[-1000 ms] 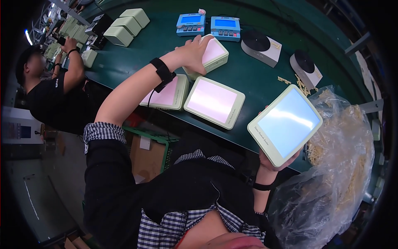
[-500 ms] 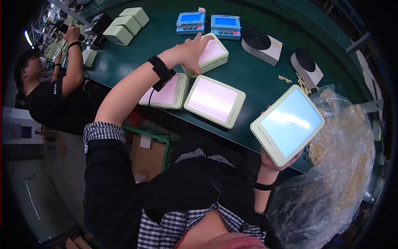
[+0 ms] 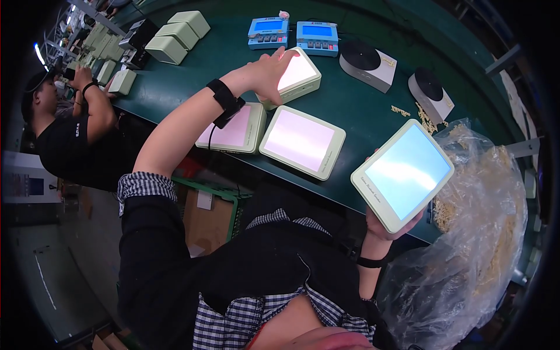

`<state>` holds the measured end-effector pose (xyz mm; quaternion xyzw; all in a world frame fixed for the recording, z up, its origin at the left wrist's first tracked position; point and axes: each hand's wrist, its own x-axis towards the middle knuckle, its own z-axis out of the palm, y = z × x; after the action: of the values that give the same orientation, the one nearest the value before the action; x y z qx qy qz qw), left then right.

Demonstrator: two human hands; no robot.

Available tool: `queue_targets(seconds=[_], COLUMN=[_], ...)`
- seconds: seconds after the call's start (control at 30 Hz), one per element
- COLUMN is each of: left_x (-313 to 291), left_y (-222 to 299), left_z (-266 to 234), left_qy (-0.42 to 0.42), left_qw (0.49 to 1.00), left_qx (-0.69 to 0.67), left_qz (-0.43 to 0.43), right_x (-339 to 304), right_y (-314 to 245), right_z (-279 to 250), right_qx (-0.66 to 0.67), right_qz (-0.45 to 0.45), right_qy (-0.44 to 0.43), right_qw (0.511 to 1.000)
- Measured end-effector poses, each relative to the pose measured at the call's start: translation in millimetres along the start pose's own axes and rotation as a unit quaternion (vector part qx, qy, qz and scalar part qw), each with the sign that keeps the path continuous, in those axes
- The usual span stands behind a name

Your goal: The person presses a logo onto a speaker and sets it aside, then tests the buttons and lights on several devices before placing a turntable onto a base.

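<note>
My left hand (image 3: pixel 263 76) reaches over the table, its fingers and thumb spanning the left side of a cream speaker (image 3: pixel 302 87) with a lit white panel. In front of it stand two more cream speakers with pink glowing panels: one (image 3: pixel 301 142) lies face up in the middle, the other (image 3: pixel 255 135) is partly covered by my left wrist. My right hand (image 3: pixel 392 230) holds up a tilted cream speaker (image 3: pixel 402 178) with a bright bluish panel, gripping it from below and behind. Most of the right fingers are hidden behind that speaker.
Two blue testers (image 3: pixel 318 38) with screens stand at the back, beside grey speakers with black round tops (image 3: pixel 366 65). A clear plastic bag (image 3: pixel 484 233) of small tan pieces bulges at the right. Several cream boxes (image 3: pixel 181 36) and a co-worker (image 3: pixel 76 128) are at the left.
The panel under my left hand has turned from pink to white. The speaker in my right hand has shifted slightly left. The co-worker's raised arm has come down.
</note>
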<state>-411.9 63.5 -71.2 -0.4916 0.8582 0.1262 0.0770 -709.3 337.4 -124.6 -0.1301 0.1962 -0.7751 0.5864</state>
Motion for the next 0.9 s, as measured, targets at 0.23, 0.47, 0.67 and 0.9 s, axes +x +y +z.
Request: queue_targets(seconds=[0.23,0.47,0.67,0.9], left_x=[2.4,-2.5,-6.4,-14.1], left_y=[-4.4,4.9,22.8,20.5], left_z=[-2.2,-0.8,-11.4,-32.1], left_qy=[-0.008,0.053,0.043,0.062], left_qw=[1.000,0.998,0.999,0.993], left_qx=[-0.009,-0.041,-0.001,-0.099], left_qz=[0.024,0.000,-0.032,-0.018], right_x=[-3.1,-1.8,-0.5,-1.6], right_y=[3.0,-0.8,0.5,-3.5], right_z=[-13.2,-18.9,-12.2,-25.3], right_qx=[0.056,0.043,0.035,0.094], right_qz=[-0.029,0.002,0.001,0.015], right_qy=[-0.065,-0.051,-0.043,-0.064], right_qw=[0.996,0.998,0.998,0.993])
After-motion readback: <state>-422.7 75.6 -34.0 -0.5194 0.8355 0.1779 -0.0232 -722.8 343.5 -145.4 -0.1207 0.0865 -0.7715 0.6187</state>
